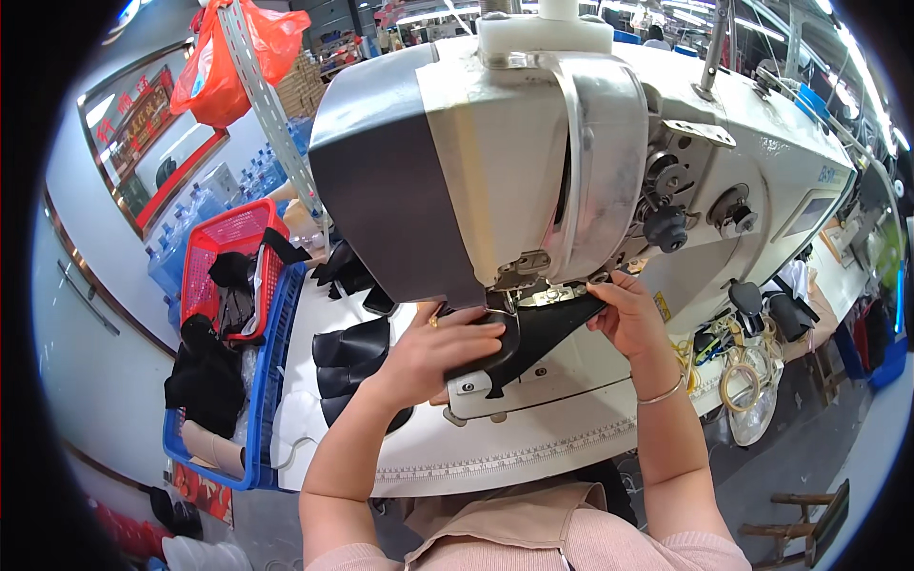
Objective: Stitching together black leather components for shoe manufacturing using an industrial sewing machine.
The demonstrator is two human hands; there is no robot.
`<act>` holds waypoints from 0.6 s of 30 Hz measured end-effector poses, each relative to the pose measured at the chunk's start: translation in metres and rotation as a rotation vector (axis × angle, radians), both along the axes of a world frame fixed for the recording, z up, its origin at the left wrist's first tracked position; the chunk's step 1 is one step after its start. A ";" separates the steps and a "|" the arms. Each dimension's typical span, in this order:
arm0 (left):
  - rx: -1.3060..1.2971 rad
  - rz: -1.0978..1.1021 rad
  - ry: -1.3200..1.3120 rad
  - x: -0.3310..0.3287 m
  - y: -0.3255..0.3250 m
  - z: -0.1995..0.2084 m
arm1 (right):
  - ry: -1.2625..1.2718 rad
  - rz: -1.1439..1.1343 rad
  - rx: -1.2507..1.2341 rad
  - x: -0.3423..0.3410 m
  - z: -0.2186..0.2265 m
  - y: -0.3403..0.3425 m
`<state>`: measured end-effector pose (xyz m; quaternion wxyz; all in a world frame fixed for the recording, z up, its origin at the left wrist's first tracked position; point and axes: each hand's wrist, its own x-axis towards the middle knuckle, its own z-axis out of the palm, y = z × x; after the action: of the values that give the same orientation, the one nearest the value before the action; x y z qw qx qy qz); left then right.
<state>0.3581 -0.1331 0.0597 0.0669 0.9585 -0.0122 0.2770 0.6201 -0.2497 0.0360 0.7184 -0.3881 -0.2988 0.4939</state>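
Busy workshop here, with stacked water jugs (198, 205) off to the left and a big white sewing machine (519, 162) taking up most of the white table (514, 438). A measuring tape (514, 458) runs along the near edge, some curved black pieces (348, 344) lie near the left edge, and just past that edge there's a blue basket (274, 381) with a red basket (228, 233) on it. The black material (547, 344) is under the machine head, set back from the near edge, roughly midway between the left and right edges. Left hand (443, 350) is spread fairly flat, fingers reaching over the material's left part and pressing it rather than gripping, as far as I can tell. Right hand (626, 316) is mostly closed, thumb and fingers pinching the upper right corner. Honestly that split looks right to me: let the left palm keep things flat and steer, and use the right just to hold the corner level, no hard tugging. I'd watch those left fingertips, they're pretty close to the metal foot, and I'd smooth out any fold before feeding. Can't make out the needle itself.
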 end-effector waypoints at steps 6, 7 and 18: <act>0.010 -0.016 -0.068 0.002 0.001 0.001 | -0.012 0.018 -0.005 0.006 0.002 0.009; 0.039 0.019 -0.074 0.003 0.000 0.001 | 0.002 0.002 -0.003 0.007 0.001 0.012; -0.077 0.087 -0.088 0.008 0.002 -0.002 | 0.111 -0.150 -0.131 0.011 0.004 0.043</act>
<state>0.3657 -0.1312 0.0575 0.0911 0.9417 0.0372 0.3217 0.6314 -0.2065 0.0405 0.7418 -0.4277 -0.1958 0.4779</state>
